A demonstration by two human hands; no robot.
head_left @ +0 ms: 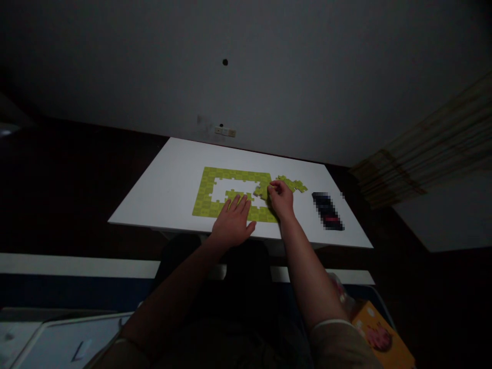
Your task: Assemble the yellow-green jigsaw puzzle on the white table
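A green jigsaw puzzle (pixel 203 197) lies partly assembled on the white table, its border joined around a gap where the tabletop shows. My left hand (pixel 233 221) rests flat over its lower edge, fingers spread, the tips touching a joined cluster of green pieces (pixel 232 195) inside the border. At the right side of the puzzle, my right hand (pixel 282 200) has its thumb and fingers pinched on a green puzzle piece, mostly hidden by the fingers. Beyond that hand sits a pile of loose green pieces (pixel 294 183).
The white table (pixel 154 189) stands near a grey wall with a socket strip (pixel 225 131). A dark, pixelated flat object (pixel 327 211) lies toward the table's right edge. An orange box (pixel 380 335) is beside my right arm, and a curtain (pixel 426 148) hangs at right.
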